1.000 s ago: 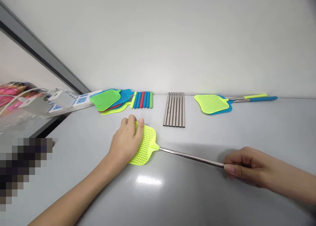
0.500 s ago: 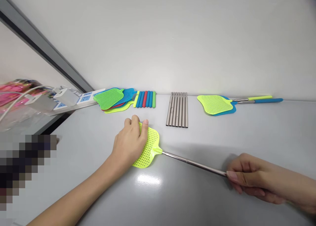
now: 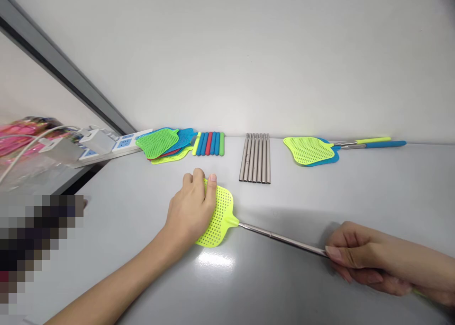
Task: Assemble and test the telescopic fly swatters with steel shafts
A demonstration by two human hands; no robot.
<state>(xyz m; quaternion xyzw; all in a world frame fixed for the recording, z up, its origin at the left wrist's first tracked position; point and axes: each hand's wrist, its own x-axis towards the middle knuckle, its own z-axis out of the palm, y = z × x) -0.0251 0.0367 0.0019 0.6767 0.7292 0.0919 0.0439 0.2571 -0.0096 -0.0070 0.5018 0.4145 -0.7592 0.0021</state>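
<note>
A fly swatter [image 3: 223, 216] with a yellow-green perforated head is held between my two hands. My left hand [image 3: 194, 206] is closed around the far side of its head, thumb on top. From the neck a thin metal telescopic rod [image 3: 284, 238] slants down to the right. My right hand [image 3: 359, 258] pinches the rod's other end between thumb and fingers. A bit of yellow-green shows below the right wrist; most of whatever lies in that palm is hidden.
Along the wall lie stacked swatter heads [image 3: 158, 142], a row of coloured handle grips [image 3: 209, 143], several metal rods [image 3: 255, 158] side by side, and yellow and blue swatters [image 3: 309, 150] with handles. A power strip [image 3: 124, 144] with chargers and cables stands at left.
The swatter head and my left hand have shifted slightly right and down, toward my right hand. The visible rod looks a little shorter. My right hand has hardly moved.
</note>
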